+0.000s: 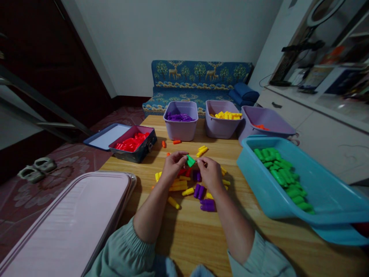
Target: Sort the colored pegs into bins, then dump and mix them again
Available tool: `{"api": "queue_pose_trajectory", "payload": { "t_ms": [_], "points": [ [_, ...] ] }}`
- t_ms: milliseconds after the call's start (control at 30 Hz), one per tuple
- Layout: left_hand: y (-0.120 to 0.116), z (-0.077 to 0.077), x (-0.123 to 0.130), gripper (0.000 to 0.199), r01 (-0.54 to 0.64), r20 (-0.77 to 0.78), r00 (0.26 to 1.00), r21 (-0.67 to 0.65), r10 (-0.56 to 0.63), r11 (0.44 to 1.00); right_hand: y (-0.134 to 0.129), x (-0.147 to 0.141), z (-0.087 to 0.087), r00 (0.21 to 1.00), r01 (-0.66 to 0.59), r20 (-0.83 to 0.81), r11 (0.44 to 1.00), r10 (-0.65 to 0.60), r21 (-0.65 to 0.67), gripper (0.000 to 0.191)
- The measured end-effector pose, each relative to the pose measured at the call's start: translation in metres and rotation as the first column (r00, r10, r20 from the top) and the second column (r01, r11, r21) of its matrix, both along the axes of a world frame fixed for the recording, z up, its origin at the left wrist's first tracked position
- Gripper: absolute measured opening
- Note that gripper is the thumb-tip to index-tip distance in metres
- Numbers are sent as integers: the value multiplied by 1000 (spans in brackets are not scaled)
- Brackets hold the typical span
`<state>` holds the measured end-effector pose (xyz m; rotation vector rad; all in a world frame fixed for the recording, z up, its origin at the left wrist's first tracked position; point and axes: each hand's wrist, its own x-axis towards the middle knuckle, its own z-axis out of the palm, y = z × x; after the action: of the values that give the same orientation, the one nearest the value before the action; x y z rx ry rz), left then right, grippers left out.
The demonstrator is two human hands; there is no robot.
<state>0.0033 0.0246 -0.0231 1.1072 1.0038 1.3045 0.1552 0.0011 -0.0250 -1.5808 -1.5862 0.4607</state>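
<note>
My left hand (173, 166) pinches a small green plastic piece (190, 161) between thumb and fingers, above the middle of the table. Close by on its right, my right hand (211, 174) is closed in a pinch at the piece's right side; what its fingertips hold is too small to make out. Beneath both hands lie loose plastic pieces: several yellow pieces (188, 191), several purple pieces (208, 205) and a few red ones partly hidden by the hands. Farther back are a yellow pair (202, 151) and an orange piece (177, 142).
At right stands a turquoise bin (268, 204) holding green pieces (284, 177). Three lilac bins line the back: one with purple pieces (181, 132), one with yellow (220, 130), one with orange (271, 123). A tin (129, 154) of red pieces and a pink lid (72, 219) are left.
</note>
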Motion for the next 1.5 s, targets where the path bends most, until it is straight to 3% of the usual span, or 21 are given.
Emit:
{"api": "queue_pose_trajectory", "payload": {
  "t_ms": [67,167,300,400,467,600,733,900,1067,1200,1267,1367,1433,1500],
  "points": [
    [1,-1,0,40,8,-13,1000,19,-8,1000,1,-1,2,979,-52,-197,999,54,14,34],
    [3,-3,1,39,42,-20,999,22,-41,999,3,-4,-2,914,-204,-359,979,191,2,30],
    [3,-6,2,40,87,-28,996,17,-87,996,7,-3,-13,914,-249,-336,968,229,-18,26],
    [4,-5,-1,31,31,-132,991,31,-27,999,11,6,-16,949,-172,-270,985,159,-23,25],
    [4,-3,-5,23,-21,-271,961,108,50,994,12,15,-12,972,-90,-222,995,79,-39,23],
    [4,5,-15,15,-29,-525,835,257,164,966,8,29,11,998,-45,-51,990,39,-133,13],
    [1,9,-17,13,106,-677,728,263,105,959,-4,26,27,974,-116,163,967,156,-228,7],
    [0,2,-16,18,254,-775,630,254,39,933,-13,11,20,916,-237,255,932,309,-275,12],
    [1,-2,-14,19,256,-825,563,237,55,937,-11,7,15,913,-215,286,939,291,-268,18],
    [-1,6,-13,20,242,-867,487,245,101,939,-6,10,12,938,-121,286,956,199,-268,12],
    [-5,14,-11,17,289,-892,450,195,47,937,-2,14,7,961,-88,234,964,149,-252,10],
    [-15,31,-7,15,454,-919,365,38,-147,890,4,21,1,983,-28,171,979,64,-203,7],
    [-25,42,0,18,555,-938,239,-80,-251,828,5,25,-1,985,-8,169,984,38,-178,7],
    [-36,49,8,25,592,-961,97,-153,-259,791,6,27,-3,981,-12,191,984,46,-178,8]
  ]
}}
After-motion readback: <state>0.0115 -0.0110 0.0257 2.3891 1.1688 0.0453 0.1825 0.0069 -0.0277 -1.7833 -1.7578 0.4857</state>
